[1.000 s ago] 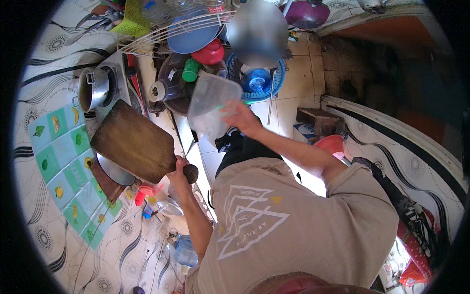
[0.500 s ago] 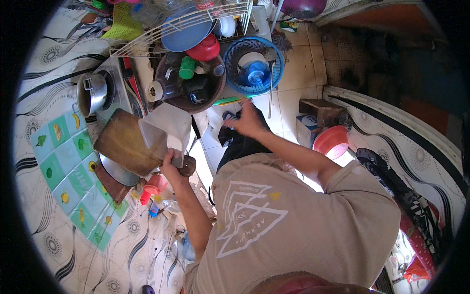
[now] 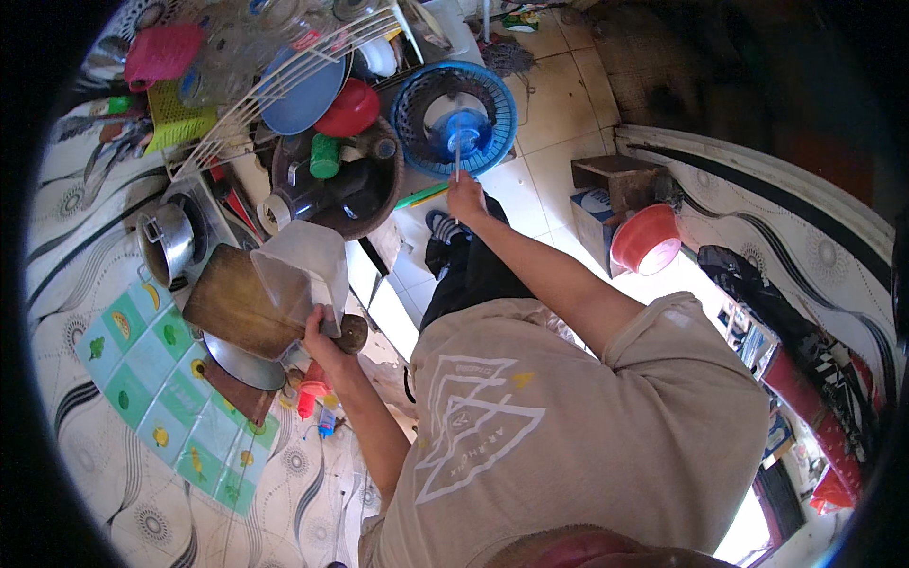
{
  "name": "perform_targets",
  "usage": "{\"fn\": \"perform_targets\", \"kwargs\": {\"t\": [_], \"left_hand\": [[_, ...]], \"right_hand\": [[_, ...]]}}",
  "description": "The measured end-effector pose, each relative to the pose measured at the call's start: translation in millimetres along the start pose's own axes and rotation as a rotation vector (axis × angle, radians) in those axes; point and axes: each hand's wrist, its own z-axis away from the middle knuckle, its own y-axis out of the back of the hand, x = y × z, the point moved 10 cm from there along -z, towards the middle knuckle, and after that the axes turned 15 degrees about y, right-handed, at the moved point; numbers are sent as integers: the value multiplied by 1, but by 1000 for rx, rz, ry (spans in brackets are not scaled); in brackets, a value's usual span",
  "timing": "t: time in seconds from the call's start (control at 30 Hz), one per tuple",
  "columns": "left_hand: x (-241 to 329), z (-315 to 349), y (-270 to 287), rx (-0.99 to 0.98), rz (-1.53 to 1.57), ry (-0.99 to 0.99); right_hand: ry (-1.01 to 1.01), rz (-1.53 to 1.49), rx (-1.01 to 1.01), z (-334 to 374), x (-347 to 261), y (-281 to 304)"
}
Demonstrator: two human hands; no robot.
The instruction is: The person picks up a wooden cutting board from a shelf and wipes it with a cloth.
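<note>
My left hand [image 3: 327,343] is closed on the edge of a translucent plastic container [image 3: 322,260], tilted over a worn wooden cutting board [image 3: 241,303]. The board's round handle [image 3: 352,333] shows just beside the hand; whether my fingers grip it too I cannot tell. My right hand [image 3: 465,199] is closed around a long thin-handled utensil [image 3: 458,163] at the near rim of a blue plastic basket [image 3: 405,142]. Its far end reaches over a clear blue vessel [image 3: 466,133] in the basket. A metal plate or lid [image 3: 248,364] lies partly under the board.
Left of the basket, a brown basin [image 3: 383,204] holds a green-capped container [image 3: 325,156] and dark items. Behind stands a white wire rack [image 3: 284,80] with dishes. A metal pot [image 3: 166,241] sits on the stove at left. An orange-red basin [image 3: 647,239] is at right.
My right hand has closed on the utensil, which leaned at the basket's right side before and now stands nearer its middle. My left hand still holds the container. The view has shifted slightly.
</note>
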Motion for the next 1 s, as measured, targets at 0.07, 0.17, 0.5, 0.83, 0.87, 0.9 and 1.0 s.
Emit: {"fn": "perform_targets", "kwargs": {"t": [0.07,0.17,0.5,0.83,0.87,0.9,1.0], "left_hand": [[3,-2,-6,-8,-12,-1],[4,-5,-13,-55,-42,6],[5,-9,-19,-54,-62,5],[11,19,-36,-107,38,-48],[9,17,-34,-107,42,-38],[6,14,-31,-108,46,-27],[-2,4,-23,-186,43,-14]], "right_hand": [[-54,-164,-99,-1,-4,-9],[-169,-404,-109,1,2,-14],[12,-81,169,-21,25,36],[13,86,133,37,50,130],[53,146,140,43,46,131],[27,120,84,48,49,124],[-24,56,64,45,52,101]]}}
